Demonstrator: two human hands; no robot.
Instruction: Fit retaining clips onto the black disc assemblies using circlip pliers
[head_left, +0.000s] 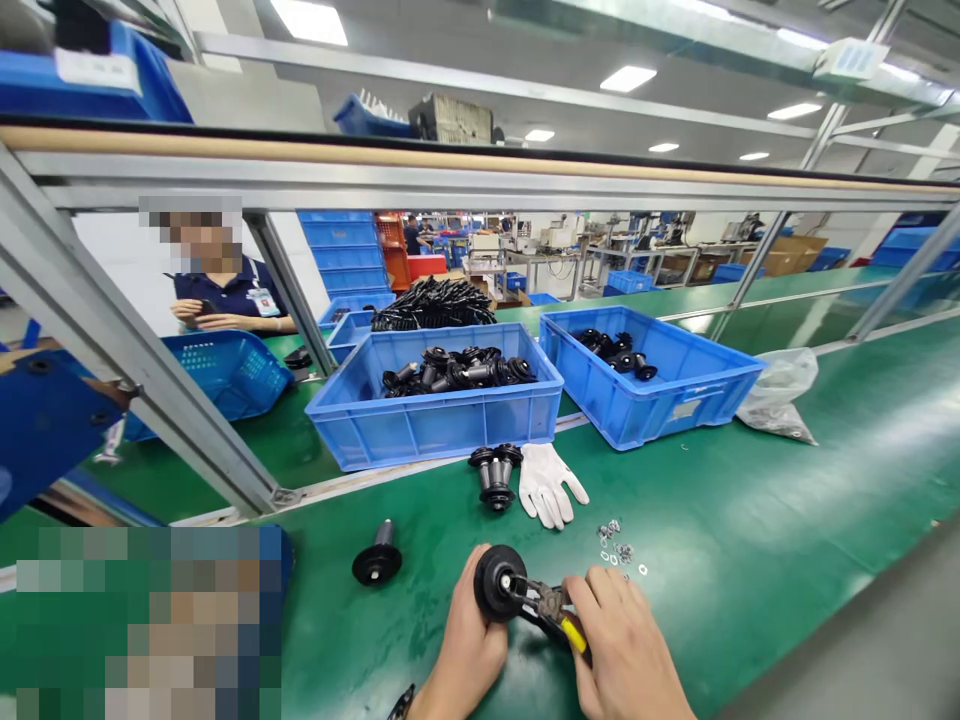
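Observation:
My left hand is closed around a black round part with a flange, its pale centre turned toward me. In my right hand are pliers with yellow-marked handles; their jaws meet the middle of that part. Loose small rings lie on the green bench top just beyond my right hand. A similar black part with a grey shaft rests to the left. Several more such parts stand grouped beside a white glove.
A blue bin and a second blue bin hold more black parts. Right of them lies a clear plastic bag. A metal frame post slants on the left. Across the bench, a person sits behind a blue basket.

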